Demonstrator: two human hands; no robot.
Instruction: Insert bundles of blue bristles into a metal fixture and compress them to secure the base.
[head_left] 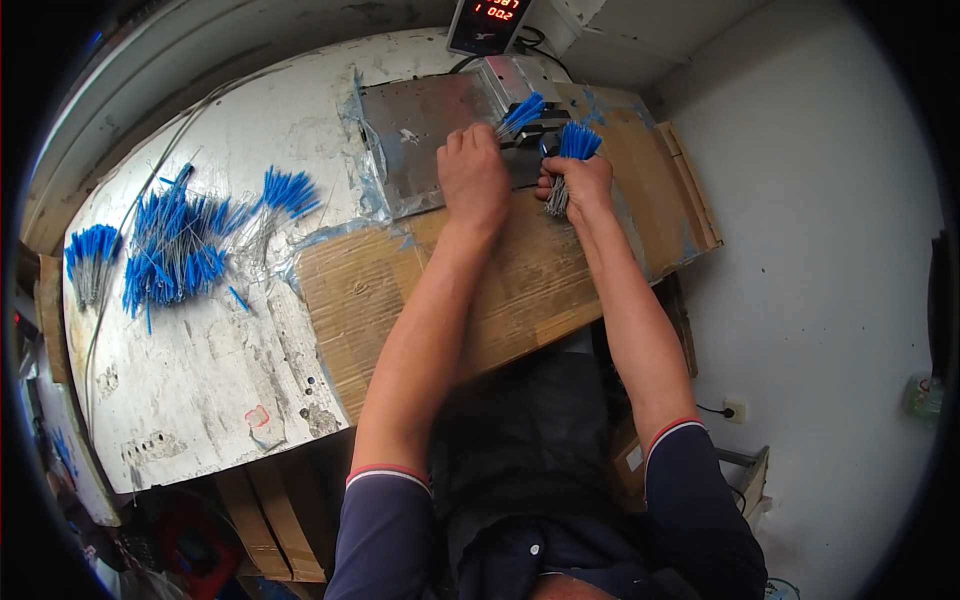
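Both of my hands are over the far right part of the bench. My right hand (pixel 582 184) is closed round an upright bundle of thin grey wires with blue ends (pixel 578 143); the grey ends stick out below the fist. To its left, the fingers of my left hand (pixel 473 178) are curled in. A smaller bunch of blue-ended wires (pixel 522 113) slants up and right from the fingers of that hand, which seem to grip its grey ends. Just beyond both hands sits a metal device (pixel 508 80) with dark parts, beside a flat metal plate (pixel 420 120).
A large heap of blue-ended wires (pixel 175 245) lies on the worn white bench top (pixel 220 380), with smaller bunches on either side. Cardboard (pixel 390 280) covers the near bench edge. A display with red digits (pixel 487 22) stands behind the device. A white wall (pixel 790 220) rises at right.
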